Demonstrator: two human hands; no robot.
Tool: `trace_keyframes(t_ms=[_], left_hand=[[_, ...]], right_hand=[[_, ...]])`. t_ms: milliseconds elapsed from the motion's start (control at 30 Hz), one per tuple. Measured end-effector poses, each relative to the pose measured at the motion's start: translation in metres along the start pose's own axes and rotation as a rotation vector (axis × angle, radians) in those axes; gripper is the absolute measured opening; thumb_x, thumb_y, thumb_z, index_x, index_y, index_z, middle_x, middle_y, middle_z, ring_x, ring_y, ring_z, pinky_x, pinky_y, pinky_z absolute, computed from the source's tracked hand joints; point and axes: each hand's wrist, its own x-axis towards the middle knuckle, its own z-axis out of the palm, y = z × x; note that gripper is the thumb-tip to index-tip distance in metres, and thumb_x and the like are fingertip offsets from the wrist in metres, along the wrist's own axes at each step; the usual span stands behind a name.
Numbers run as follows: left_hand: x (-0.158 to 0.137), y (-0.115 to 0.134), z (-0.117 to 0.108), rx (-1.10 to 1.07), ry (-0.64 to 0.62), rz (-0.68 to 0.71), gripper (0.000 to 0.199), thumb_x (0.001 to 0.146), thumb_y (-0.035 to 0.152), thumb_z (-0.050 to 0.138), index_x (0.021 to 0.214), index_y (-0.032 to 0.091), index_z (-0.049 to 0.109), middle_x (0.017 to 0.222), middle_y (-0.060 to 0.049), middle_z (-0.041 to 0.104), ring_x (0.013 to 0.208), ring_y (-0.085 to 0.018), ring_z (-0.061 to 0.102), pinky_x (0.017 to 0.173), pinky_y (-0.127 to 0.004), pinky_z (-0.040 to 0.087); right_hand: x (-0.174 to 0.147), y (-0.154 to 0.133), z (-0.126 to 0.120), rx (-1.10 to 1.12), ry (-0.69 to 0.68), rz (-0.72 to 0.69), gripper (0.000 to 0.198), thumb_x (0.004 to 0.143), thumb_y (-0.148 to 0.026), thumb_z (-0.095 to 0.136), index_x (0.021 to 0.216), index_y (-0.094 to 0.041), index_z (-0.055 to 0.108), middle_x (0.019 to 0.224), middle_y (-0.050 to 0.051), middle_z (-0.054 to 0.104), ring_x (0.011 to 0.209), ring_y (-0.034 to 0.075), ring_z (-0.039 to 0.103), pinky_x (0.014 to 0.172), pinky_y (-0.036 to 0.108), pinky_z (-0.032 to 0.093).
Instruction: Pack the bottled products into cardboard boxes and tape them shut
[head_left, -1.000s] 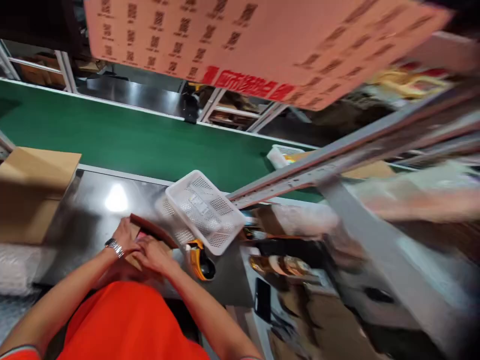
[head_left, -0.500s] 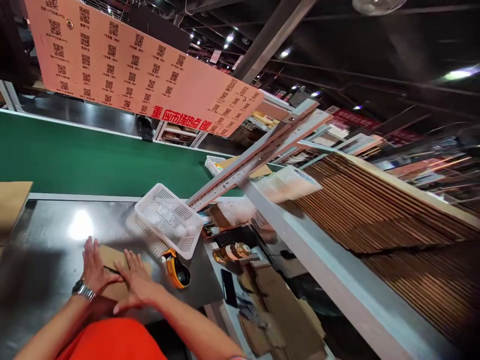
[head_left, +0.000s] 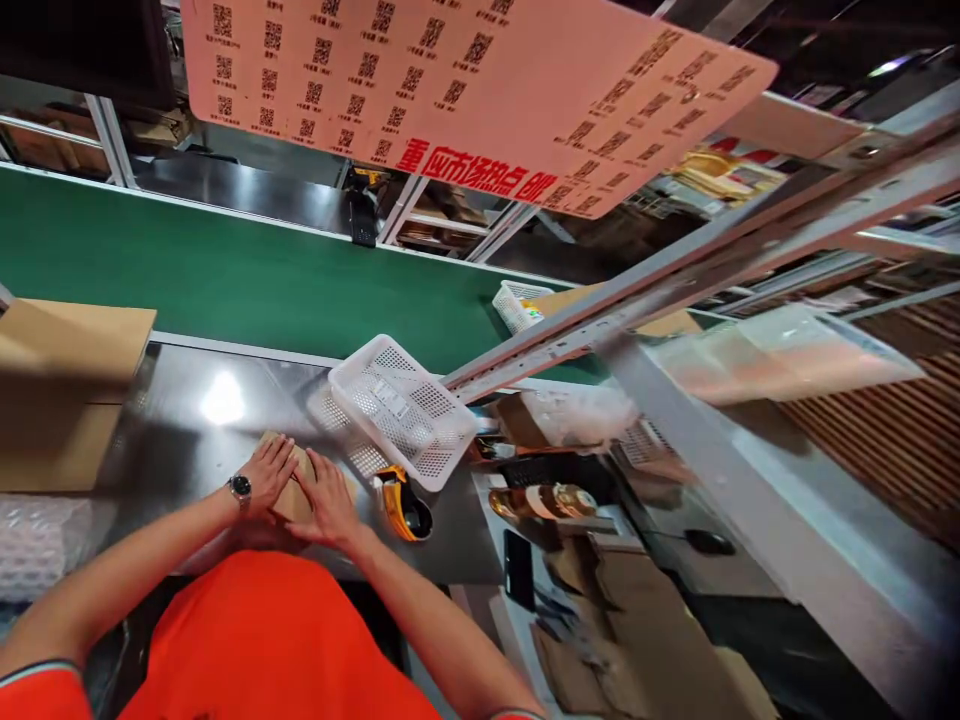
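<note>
A small brown cardboard box [head_left: 293, 500] rests on the metal table close to my body, partly covered by my hands. My left hand [head_left: 268, 476], with a watch at the wrist, holds its left side, fingers over the upper edge. From the other side, my right hand [head_left: 328, 503] grips the box, with the thumb near its front edge. To the right of my right hand lies a yellow and black tape dispenser [head_left: 403, 507]. Just behind the dispenser, a white perforated basket [head_left: 397, 402] sits tilted and shows no contents.
A green conveyor belt [head_left: 300, 285] runs behind the metal table [head_left: 191, 440]. Larger cardboard [head_left: 60, 440] stands at left, above bubble wrap [head_left: 41, 545]. At right are a bottle [head_left: 544, 501], a phone [head_left: 518, 568] and a slanted metal frame [head_left: 720, 480].
The view has swung left and down. My hands have gone from lying flat across the cardboard to holding it from both sides, and it now looks like a raised box.
</note>
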Motion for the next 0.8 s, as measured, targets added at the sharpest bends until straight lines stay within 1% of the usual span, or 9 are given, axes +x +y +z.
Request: trace_keyframes(t_ms=[100, 167, 233, 333, 400, 500, 567, 700, 800], left_hand=[[0.003, 0.002, -0.002, 0.005, -0.042, -0.011, 0.141, 0.067, 0.061, 0.098, 0.176, 0.005, 0.028, 0.184, -0.037, 0.010, 0.174, -0.056, 0.006, 0.136, -0.075, 0.018], [0.004, 0.002, -0.006, -0.001, -0.062, -0.017, 0.146, 0.064, 0.060, 0.100, 0.177, 0.006, 0.025, 0.185, -0.037, 0.008, 0.174, -0.055, 0.006, 0.136, -0.074, 0.019], [0.007, 0.002, -0.013, 0.003, -0.078, -0.022, 0.149, 0.062, 0.060, 0.101, 0.177, 0.005, 0.024, 0.185, -0.038, 0.005, 0.174, -0.055, 0.008, 0.135, -0.071, 0.023], [0.016, 0.000, -0.025, 0.016, -0.105, -0.009, 0.153, 0.060, 0.068, 0.097, 0.177, 0.003, 0.023, 0.184, -0.040, 0.004, 0.171, -0.059, 0.016, 0.132, -0.070, 0.028], [0.022, -0.003, -0.031, 0.025, -0.115, 0.013, 0.154, 0.060, 0.075, 0.093, 0.177, 0.003, 0.023, 0.183, -0.042, 0.009, 0.169, -0.062, 0.020, 0.131, -0.073, 0.026], [0.026, -0.008, -0.035, 0.046, -0.079, 0.067, 0.152, 0.064, 0.085, 0.085, 0.178, 0.004, 0.025, 0.179, -0.042, 0.025, 0.166, -0.064, 0.024, 0.130, -0.079, 0.018], [0.024, -0.012, -0.034, 0.049, -0.053, 0.103, 0.150, 0.066, 0.090, 0.081, 0.178, 0.005, 0.027, 0.175, -0.041, 0.034, 0.162, -0.064, 0.031, 0.129, -0.082, 0.017], [0.017, -0.017, -0.030, 0.025, -0.039, 0.150, 0.143, 0.070, 0.095, 0.074, 0.176, 0.008, 0.034, 0.171, -0.041, 0.038, 0.155, -0.064, 0.038, 0.124, -0.086, 0.021], [0.014, -0.019, -0.031, 0.005, -0.040, 0.149, 0.136, 0.072, 0.092, 0.074, 0.176, 0.013, 0.037, 0.170, -0.038, 0.039, 0.154, -0.063, 0.037, 0.124, -0.086, 0.021]], right_hand=[[-0.005, 0.002, 0.001, -0.028, -0.025, 0.012, 0.131, 0.071, -0.076, 0.090, 0.176, -0.017, 0.039, 0.185, 0.031, 0.021, 0.167, 0.052, 0.030, 0.133, 0.070, 0.030], [-0.010, 0.004, 0.006, -0.061, 0.019, 0.079, 0.139, 0.069, -0.081, 0.089, 0.176, -0.011, 0.036, 0.183, 0.034, 0.023, 0.167, 0.054, 0.029, 0.133, 0.073, 0.027], [-0.016, 0.005, 0.014, -0.088, 0.098, 0.126, 0.138, 0.070, -0.080, 0.089, 0.175, -0.008, 0.037, 0.179, 0.035, 0.032, 0.165, 0.055, 0.033, 0.133, 0.075, 0.026], [-0.022, 0.008, 0.024, -0.088, 0.203, 0.093, 0.127, 0.071, -0.077, 0.089, 0.172, -0.013, 0.045, 0.173, 0.032, 0.043, 0.158, 0.052, 0.042, 0.129, 0.072, 0.033], [-0.023, 0.011, 0.027, -0.075, 0.260, 0.066, 0.123, 0.071, -0.078, 0.088, 0.170, -0.015, 0.049, 0.171, 0.031, 0.046, 0.155, 0.051, 0.045, 0.126, 0.071, 0.038], [-0.022, 0.014, 0.029, -0.055, 0.321, 0.058, 0.117, 0.072, -0.080, 0.086, 0.167, -0.019, 0.054, 0.170, 0.029, 0.047, 0.152, 0.050, 0.047, 0.124, 0.070, 0.040], [-0.021, 0.014, 0.030, -0.034, 0.342, 0.059, 0.116, 0.072, -0.082, 0.086, 0.166, -0.021, 0.056, 0.170, 0.028, 0.048, 0.150, 0.049, 0.049, 0.123, 0.069, 0.041], [-0.020, 0.010, 0.030, 0.031, 0.382, 0.040, 0.118, 0.074, -0.084, 0.083, 0.168, -0.020, 0.053, 0.170, 0.027, 0.047, 0.150, 0.047, 0.049, 0.124, 0.069, 0.041], [-0.029, 0.018, 0.029, 0.132, 0.422, -0.015, 0.100, 0.092, -0.073, 0.072, 0.171, -0.019, 0.046, 0.172, 0.024, 0.046, 0.155, 0.043, 0.046, 0.129, 0.066, 0.039]])
